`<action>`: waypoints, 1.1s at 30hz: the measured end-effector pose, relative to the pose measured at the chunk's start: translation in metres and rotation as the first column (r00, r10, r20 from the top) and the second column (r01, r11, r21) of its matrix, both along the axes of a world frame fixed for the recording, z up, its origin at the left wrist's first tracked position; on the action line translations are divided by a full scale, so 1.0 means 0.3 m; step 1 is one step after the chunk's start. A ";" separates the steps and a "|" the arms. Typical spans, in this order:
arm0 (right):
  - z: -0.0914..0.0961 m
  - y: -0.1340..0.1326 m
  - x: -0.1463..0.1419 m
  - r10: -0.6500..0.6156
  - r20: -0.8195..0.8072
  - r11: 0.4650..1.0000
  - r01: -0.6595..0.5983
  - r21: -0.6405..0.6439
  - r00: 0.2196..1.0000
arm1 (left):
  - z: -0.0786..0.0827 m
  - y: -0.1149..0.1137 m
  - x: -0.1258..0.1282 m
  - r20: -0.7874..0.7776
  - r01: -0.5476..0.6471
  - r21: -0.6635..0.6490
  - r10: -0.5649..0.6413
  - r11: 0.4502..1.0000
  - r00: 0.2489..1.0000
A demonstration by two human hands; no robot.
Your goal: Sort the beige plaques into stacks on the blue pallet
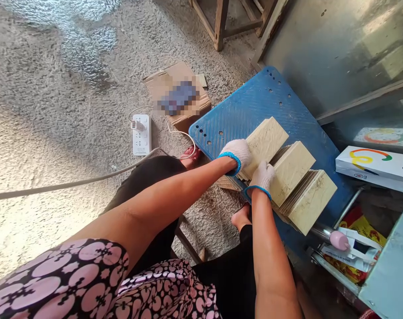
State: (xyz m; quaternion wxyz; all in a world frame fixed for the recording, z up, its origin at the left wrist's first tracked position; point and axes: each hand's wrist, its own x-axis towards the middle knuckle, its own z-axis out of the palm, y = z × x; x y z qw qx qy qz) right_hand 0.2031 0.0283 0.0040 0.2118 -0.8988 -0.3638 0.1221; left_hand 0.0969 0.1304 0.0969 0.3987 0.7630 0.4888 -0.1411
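Grasping: left hand (234,157) closed on edge of first cream tile stack (264,144) | right hand (261,177) closed on second stack (289,173), more near to third stack (309,201) | row long axis go down-right on blue board (271,93)

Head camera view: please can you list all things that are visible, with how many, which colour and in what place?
blue plastic pallet: one, blue, on the floor, right of centre
tile rows: three, cream, fanned out on the pallet
power strip: one, white, on the concrete floor
cable: one, grey, across the floor at left
cardboard sheet: one, brown, on the floor, with a blurred item on it
printed box: one, white with coloured logo, far right
wooden stand: one, brown, top edge
left hand: one, white glove with blue cuff, on the upper tile row
right hand: one, white glove with blue cuff, against the middle tile row
bare feet: two, beside the pallet
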 end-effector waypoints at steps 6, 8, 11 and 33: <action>0.089 -0.004 -0.046 -0.209 -0.013 0.974 0.207 -0.090 0.978 | 0.011 -0.005 -0.002 -0.012 0.015 -0.021 -0.015 1.000 1.000; 0.119 -0.002 -0.054 -0.175 -0.036 0.975 0.168 -0.146 0.984 | 0.016 -0.002 -0.002 -0.012 0.028 -0.033 -0.028 0.999 1.000; 0.154 -0.009 -0.063 -0.119 -0.045 0.977 0.108 -0.184 0.992 | 0.023 0.004 -0.002 -0.008 0.035 -0.036 -0.035 0.999 0.999; 0.145 -0.247 -0.234 0.622 -0.092 0.489 -0.478 -0.729 0.777 | 0.112 -0.005 -0.045 0.162 0.023 -0.017 -0.020 1.000 0.987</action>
